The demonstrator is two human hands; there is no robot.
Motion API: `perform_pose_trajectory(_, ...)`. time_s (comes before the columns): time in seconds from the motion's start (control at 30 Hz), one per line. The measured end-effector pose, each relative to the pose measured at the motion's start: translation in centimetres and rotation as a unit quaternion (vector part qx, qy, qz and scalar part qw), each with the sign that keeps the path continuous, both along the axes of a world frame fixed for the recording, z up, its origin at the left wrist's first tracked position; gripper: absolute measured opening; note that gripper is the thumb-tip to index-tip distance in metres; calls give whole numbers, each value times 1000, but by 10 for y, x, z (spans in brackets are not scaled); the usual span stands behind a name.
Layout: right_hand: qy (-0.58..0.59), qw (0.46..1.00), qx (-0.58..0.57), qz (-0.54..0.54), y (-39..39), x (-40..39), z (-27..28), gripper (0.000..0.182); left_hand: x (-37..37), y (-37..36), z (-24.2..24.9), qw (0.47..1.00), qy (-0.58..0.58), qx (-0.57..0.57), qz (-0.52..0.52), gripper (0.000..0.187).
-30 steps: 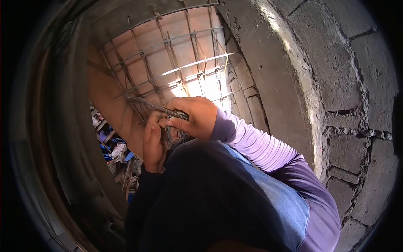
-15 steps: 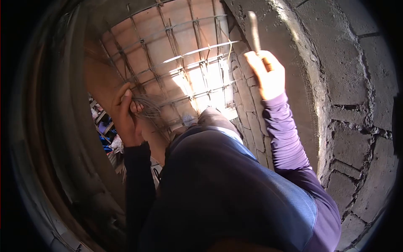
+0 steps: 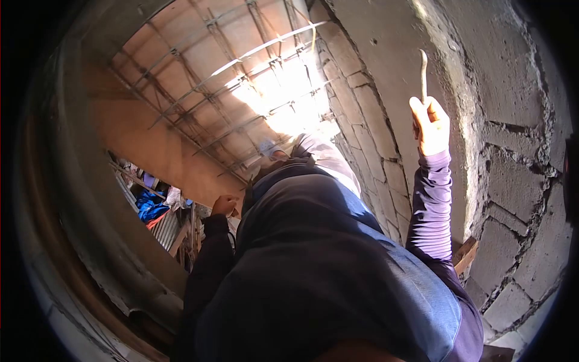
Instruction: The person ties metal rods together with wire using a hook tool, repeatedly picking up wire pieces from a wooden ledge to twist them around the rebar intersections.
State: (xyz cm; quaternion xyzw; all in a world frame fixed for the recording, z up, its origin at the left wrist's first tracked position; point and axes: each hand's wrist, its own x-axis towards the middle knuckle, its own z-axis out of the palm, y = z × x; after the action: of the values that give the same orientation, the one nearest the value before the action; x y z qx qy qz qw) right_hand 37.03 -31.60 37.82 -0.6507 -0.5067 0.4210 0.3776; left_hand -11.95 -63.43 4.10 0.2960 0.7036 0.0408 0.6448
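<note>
In my right hand [image 3: 432,128], raised in front of the grey wall, is a rebar tying hook [image 3: 424,75], a slim rod with a slightly bent tip pointing up. My fingers are wrapped round its lower end. My left hand [image 3: 225,206] is down beside my waist, with its fingers curled in. What it holds, if anything, is hidden, and the bundle of tie wire seen before does not show. Ahead of me lies a grid of steel rebar [image 3: 208,96] over orange-brown boards [image 3: 129,108], partly in glaring sunlight.
A rough block wall [image 3: 506,181] with ragged mortar rises on my right, beside a plastered strip [image 3: 386,90]. To the left, an opening in the boards shows a blue sheet [image 3: 149,205] and clutter below. A wood piece [image 3: 465,254] pokes out near my right elbow.
My left hand has come down from the rebar to my waist, and its wire bundle is out of sight. My right hand has shifted right with the hook. The view has turned.
</note>
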Motion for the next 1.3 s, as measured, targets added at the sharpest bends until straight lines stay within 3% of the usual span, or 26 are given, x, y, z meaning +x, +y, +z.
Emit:
perform_pose_trajectory(0.07, -23, 1000, -2, -10, 0, 8, -3, 30, -2, 4, 6, 995, -48, -14, 90, 39)
perform_pose_trajectory(0.1, -40, 999, -1, -10, 0, 12, -4, 30, -5, 12, 14, 995, -49, -21, 82, 39)
perform_pose_trajectory(0.23, -34, 997, 3, -65, 15, 37, -4, 30, -40, 61, 10, 993, 82, 85, -11, 25)
perform_pose_trajectory(0.3, 6, 997, 43, -71, 27, 52, -8, 29, -52, 105, 21, 964, 238, 73, -94, 25)
perform_pose_trajectory(0.37, -6, 993, 51, -103, 34, 56, 1, 28, -68, 133, 24, 969, 192, 154, 12, 28)
perform_pose_trajectory(0.4, -31, 992, 72, -97, 36, 61, 4, 28, -60, 150, 42, 969, 192, 154, 8, 28)
perform_pose_trajectory(0.47, -39, 990, 98, -95, 41, 73, 7, 30, -33, 188, 93, 957, 63, 197, 202, 26)
perform_pose_trajectory(0.57, -29, 988, 107, -109, 37, 73, 16, 32, -29, 209, 98, 972, 33, 167, 160, 24)
perform_pose_trajectory(0.67, 22, 986, 95, -136, 27, 62, 22, 26, -42, 196, 48, 983, 17, 150, 108, 26)
perform_pose_trajectory(0.77, 28, 994, 49, -91, 16, 56, 14, 22, -56, 156, -8, 967, 50, 249, 26, 25)
perform_pose_trajectory(0.8, 0, 995, 0, -98, 13, 45, 17, 21, -57, 150, -4, 967, 56, 249, 27, 25)
perform_pose_trajectory(0.87, -76, 996, -20, -35, 13, 44, 3, 23, -54, 135, 4, 996, 75, 30, -22, 25)
perform_pose_trajectory(1.0, -135, 988, -48, 64, 27, 29, -13, 26, -19, 117, 43, 992, 30, 23, 122, 28)
perform_pose_trajectory(1.1, -118, 985, -2, 122, 48, 10, -21, 25, -13, 111, 51, 993, 95, 33, 70, 24)
perform_pose_trajectory(1.17, -85, 983, 13, 161, 68, 2, -30, 25, -7, 110, 51, 984, 117, 129, 42, 20)
perform_pose_trajectory(1.3, -24, 968, 47, 247, 113, -7, -51, 24, 8, 120, 59, 979, 174, 104, 29, 23)
